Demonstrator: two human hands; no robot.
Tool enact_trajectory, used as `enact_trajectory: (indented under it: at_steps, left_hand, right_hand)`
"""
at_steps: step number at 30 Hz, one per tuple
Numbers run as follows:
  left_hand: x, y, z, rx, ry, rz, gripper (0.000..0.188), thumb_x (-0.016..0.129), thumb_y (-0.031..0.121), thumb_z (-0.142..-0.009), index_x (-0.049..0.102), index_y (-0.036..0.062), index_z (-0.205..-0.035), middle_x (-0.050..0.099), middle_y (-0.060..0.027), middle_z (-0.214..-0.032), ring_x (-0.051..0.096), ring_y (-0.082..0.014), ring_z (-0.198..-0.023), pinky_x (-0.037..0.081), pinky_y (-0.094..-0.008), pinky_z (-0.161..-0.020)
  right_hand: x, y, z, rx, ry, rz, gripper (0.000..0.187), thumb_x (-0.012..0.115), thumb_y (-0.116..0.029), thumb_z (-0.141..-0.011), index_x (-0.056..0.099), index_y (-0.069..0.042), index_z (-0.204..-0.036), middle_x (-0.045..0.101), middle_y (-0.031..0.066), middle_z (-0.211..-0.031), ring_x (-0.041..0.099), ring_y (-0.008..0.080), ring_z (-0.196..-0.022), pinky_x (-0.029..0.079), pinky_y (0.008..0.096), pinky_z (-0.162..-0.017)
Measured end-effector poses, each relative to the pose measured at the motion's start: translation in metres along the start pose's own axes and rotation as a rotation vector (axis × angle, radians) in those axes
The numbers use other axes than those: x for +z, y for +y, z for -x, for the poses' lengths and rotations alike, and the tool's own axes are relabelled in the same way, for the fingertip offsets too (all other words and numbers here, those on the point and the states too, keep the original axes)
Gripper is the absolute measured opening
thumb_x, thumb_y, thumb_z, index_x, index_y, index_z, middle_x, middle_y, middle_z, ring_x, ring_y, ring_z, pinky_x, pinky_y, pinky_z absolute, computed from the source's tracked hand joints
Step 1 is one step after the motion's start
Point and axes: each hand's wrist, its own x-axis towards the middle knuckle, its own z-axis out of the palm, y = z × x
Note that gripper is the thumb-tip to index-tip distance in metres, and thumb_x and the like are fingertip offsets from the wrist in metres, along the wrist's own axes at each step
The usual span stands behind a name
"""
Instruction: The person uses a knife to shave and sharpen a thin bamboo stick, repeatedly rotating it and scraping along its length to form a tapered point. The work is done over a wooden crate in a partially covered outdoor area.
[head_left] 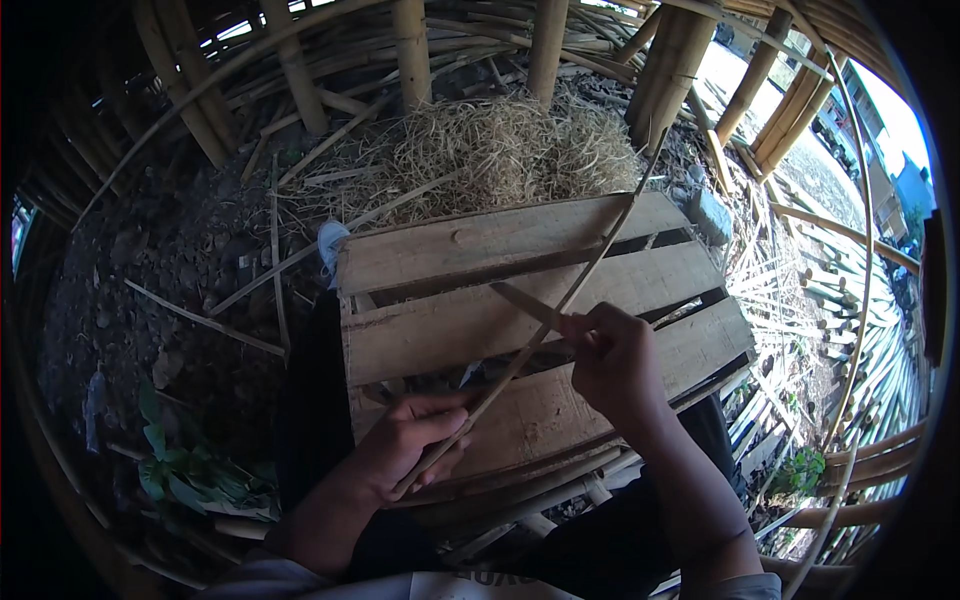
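A long, thin bamboo strip (597, 258) runs slantwise over a slatted wooden crate (500, 240) in front of me. My left hand (415, 440) is closed around its near end, above the crate's front left part. In my right hand (615, 355), a knife (523, 302) is gripped, its handle hidden in the fist. The blade points to the upper left and crosses the strip about midway along. From there the strip's far end reaches past the crate's back edge.
A heap of dry shavings (510, 150) lies behind the crate, among upright bamboo posts (412, 55). Loose sticks (205, 318) and green leaves (185, 470) are on the dirt at left. Many cut bamboo pieces (850, 340) cover the ground at right. A shoe (331, 243) shows beside the crate.
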Motion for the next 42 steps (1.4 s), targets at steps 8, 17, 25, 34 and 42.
enact_trajectory:
  at_steps: [8, 17, 25, 34, 42]
  left_hand:
    - [0.000, -0.002, -0.001, 0.008, -0.025, -0.002, 0.035, 0.051, 0.018, -0.104, 0.059, -0.0014, -0.132, 0.058, -0.0055, -0.084, 0.044, -0.0064, -0.042, 0.037, -0.0206, -0.038]
    - [0.007, 0.003, 0.001, -0.010, 0.014, -0.014, 0.044, 0.049, 0.018, -0.104, 0.053, -0.0003, -0.144, 0.059, -0.0066, -0.082, 0.045, -0.0059, -0.041, 0.037, -0.0192, -0.038]
    - [0.011, 0.003, 0.003, 0.012, 0.004, -0.121, 0.047, 0.049, 0.020, -0.103, 0.050, 0.0004, -0.147, 0.059, -0.0060, -0.085, 0.043, -0.0057, -0.042, 0.037, -0.0199, -0.039]
    - [0.006, -0.001, -0.001, 0.021, -0.042, 0.001, 0.038, 0.048, 0.020, -0.106, 0.057, -0.0011, -0.136, 0.058, -0.0049, -0.085, 0.045, -0.0071, -0.043, 0.037, -0.0212, -0.038]
    - [0.008, -0.002, -0.003, 0.003, -0.031, 0.008, 0.036, 0.047, 0.021, -0.107, 0.058, -0.0004, -0.134, 0.060, -0.0055, -0.085, 0.045, -0.0081, -0.042, 0.038, -0.0214, -0.039]
  right_hand:
    - [0.001, -0.007, 0.007, -0.008, -0.067, -0.067, 0.010, 0.070, -0.009, -0.096, 0.069, 0.000, -0.093, 0.067, 0.0117, -0.069, 0.053, 0.0072, -0.058, 0.041, 0.0296, -0.051]
    - [-0.001, -0.007, 0.010, -0.012, -0.135, -0.058, 0.010, 0.060, -0.002, -0.099, 0.069, 0.003, -0.098, 0.072, 0.0118, -0.078, 0.064, 0.0078, -0.067, 0.048, 0.0263, -0.059]
    - [-0.001, -0.025, 0.025, -0.001, -0.209, -0.088, 0.010, 0.066, -0.009, -0.099, 0.068, 0.001, -0.096, 0.064, 0.0080, -0.067, 0.056, 0.0063, -0.060, 0.042, 0.0278, -0.052]
    - [0.007, -0.015, 0.023, -0.030, -0.115, -0.112, 0.011, 0.066, -0.007, -0.098, 0.067, 0.002, -0.093, 0.065, 0.0085, -0.065, 0.058, 0.0062, -0.060, 0.044, 0.0276, -0.052]
    - [0.009, -0.015, 0.033, -0.143, -0.066, -0.056, 0.009, 0.064, -0.004, -0.098, 0.067, 0.004, -0.097, 0.068, 0.0114, -0.070, 0.055, 0.0068, -0.057, 0.044, 0.0278, -0.051]
